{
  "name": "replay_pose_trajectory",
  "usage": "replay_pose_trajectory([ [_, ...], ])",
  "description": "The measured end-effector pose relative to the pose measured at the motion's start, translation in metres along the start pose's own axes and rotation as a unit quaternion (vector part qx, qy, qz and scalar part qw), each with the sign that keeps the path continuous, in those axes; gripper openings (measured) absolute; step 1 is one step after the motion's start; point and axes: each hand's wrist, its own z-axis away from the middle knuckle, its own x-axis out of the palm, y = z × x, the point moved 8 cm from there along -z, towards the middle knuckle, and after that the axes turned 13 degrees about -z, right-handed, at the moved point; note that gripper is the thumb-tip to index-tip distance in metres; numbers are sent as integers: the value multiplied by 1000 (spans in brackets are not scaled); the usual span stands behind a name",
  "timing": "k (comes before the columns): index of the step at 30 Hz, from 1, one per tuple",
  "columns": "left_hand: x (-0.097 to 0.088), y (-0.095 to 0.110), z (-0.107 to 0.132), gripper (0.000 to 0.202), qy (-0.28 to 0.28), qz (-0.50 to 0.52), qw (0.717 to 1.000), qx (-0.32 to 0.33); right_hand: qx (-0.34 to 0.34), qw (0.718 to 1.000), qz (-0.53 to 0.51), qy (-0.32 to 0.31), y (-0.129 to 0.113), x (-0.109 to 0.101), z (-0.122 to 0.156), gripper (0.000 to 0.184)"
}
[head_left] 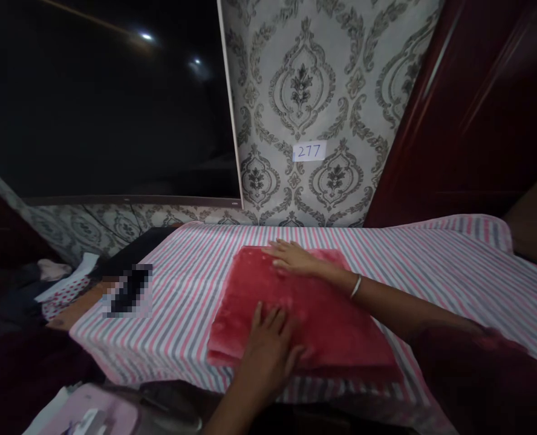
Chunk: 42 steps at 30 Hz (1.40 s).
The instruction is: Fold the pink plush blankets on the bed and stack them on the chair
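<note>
A folded red fuzzy cloth (314, 320) lies on a table covered with a pink, white and grey striped sheet (432, 260). My left hand (268, 344) rests flat on the cloth's near edge, fingers stretched out. Flat on the cloth's far edge lies my right hand (293, 257), fingers spread, a thin bangle on the wrist. Neither hand grips anything.
A dark window (105, 96) and patterned wallpaper with a "277" label (309, 151) stand behind. A dark red cupboard (477, 103) is at right. Clothes and papers (60, 278) pile up at left. A blurred dark object (130, 290) sits on the table's left corner.
</note>
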Motion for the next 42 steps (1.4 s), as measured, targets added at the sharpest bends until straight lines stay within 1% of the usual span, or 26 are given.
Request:
replay_pose_trajectory([
  [2,-7,-18,6,45,27,-20,998,-58,-67,997,0,-44,-33,18,-5,53],
  [3,-7,-26,10,49,42,-38,995,-86,-88,994,-2,-62,-44,27,-8,53],
  [4,-5,-31,16,54,55,-58,991,-108,-97,992,-5,-74,-51,36,-12,53],
  [6,6,-34,27,61,69,-90,984,-134,-95,991,-10,-93,-54,53,-20,55],
  [8,20,-32,36,63,68,-102,982,-145,-93,990,-13,-107,-48,65,-29,59],
  [11,32,-28,43,66,68,-98,981,-155,-95,989,-23,-107,-32,72,-44,63],
  [15,32,-26,46,75,69,-96,983,-143,-66,991,-37,-108,-3,72,-70,62],
  [18,32,-25,48,78,62,-98,985,-127,-23,993,-49,-102,20,74,-90,59],
  [21,31,-23,50,78,90,-85,983,-137,7,994,-29,-105,37,80,-101,60],
  [23,31,-22,50,78,117,-76,978,-153,2,994,-8,-109,42,84,-103,63],
  [25,31,-22,50,78,126,-76,975,-167,-9,995,8,-103,45,85,-102,65],
  [29,30,-24,50,77,103,-81,979,-158,-23,996,27,-85,42,84,-102,66],
  [31,28,-26,50,74,92,-75,981,-151,-9,996,43,-83,36,80,-102,65],
  [34,27,-30,48,68,89,-69,983,-149,28,995,74,-62,24,64,-94,62],
  [36,25,-32,45,64,92,-72,982,-146,30,996,76,-43,12,49,-79,61],
  [39,20,-36,39,56,84,-84,982,-149,21,998,60,-31,2,27,-37,62],
  [42,9,-35,31,47,77,-94,982,-147,15,999,47,-8,4,8,22,61],
])
